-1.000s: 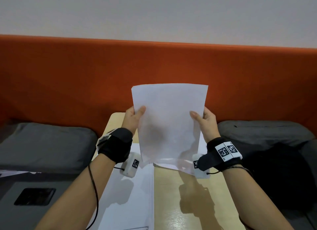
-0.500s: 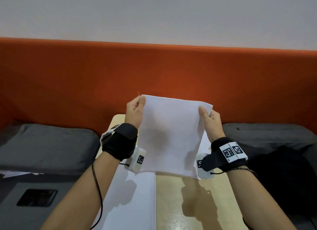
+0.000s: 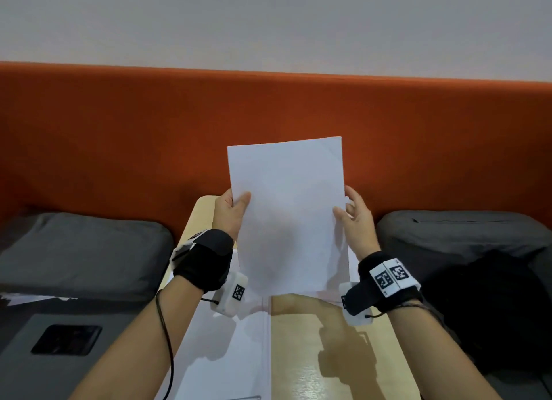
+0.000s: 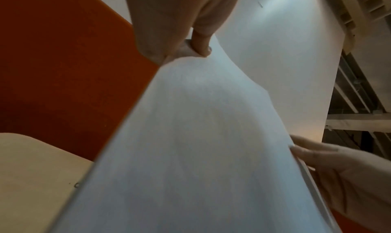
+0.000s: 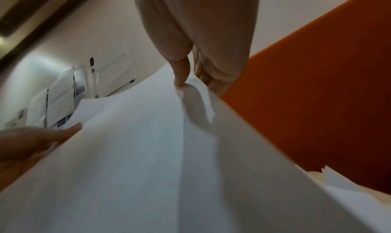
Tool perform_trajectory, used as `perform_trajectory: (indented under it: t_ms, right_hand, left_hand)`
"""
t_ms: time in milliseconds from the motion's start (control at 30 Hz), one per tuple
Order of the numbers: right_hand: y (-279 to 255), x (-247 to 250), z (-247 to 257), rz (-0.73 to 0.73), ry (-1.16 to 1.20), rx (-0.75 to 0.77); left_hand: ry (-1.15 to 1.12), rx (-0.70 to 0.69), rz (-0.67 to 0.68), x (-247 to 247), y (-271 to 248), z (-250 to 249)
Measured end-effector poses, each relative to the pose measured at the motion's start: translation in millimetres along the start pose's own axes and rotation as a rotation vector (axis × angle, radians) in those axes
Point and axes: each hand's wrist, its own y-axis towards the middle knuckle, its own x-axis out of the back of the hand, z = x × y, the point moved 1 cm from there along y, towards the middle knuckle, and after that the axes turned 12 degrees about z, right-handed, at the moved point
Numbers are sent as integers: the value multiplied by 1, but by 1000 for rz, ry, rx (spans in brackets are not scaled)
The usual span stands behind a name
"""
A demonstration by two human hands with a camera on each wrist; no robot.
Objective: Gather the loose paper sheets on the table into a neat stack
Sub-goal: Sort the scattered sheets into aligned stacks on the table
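An office lounge or break-out seating area is suggested. A long orange upholstered backrest (image 3: 119, 148) is set against a plain white wall (image 3: 268, 20). Grey seat cushions (image 3: 80, 250) are placed below the backrest on both sides of a narrow light wooden table (image 3: 328, 355). Exposed ceiling rails (image 4: 355, 92) are seen above the wall, and white notices (image 5: 114, 74) are pinned to it.

Matt white paper (image 3: 288, 214) over a pale wood table (image 3: 328, 355).
The table has a smooth, slightly glossy top; the backrest (image 3: 119, 148) is matt orange cloth; the cushions (image 3: 83, 250) are soft grey fabric; the wrist straps (image 3: 206, 259) are black cloth.
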Motion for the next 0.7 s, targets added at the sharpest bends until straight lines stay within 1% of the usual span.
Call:
perform_trajectory:
  t_ms: [133,233,300,333,400,467,567,700]
  right_hand:
    - [-13,-16,-5,35,-85,43]
    - [-16,-19,0,23,-3,58]
    - [-12,-15,-1,-30,82,62]
    - [-9,-13,-2,-65,132,58]
    - [-5,-6,-6,-138,199,51]
    - [-3,2,-7,-184,245,40]
    - [-4,10,-8,-215,289,34]
    - [-3,14,-13,-250,291,57]
  left_hand:
    - [-25,-16,-60,9,2,2]
    - [-72,-22,-30,15,4,2]
    - [-134,2,55,17,4,2]
    - [-164,36,117,18,2,2]
    - [-169,144,259,18,-4,3]
    - [-165,241,371,19,-12,8]
    - [-216,317,449,21,-21,13]
    - [-160,397,550,19,-28,17]
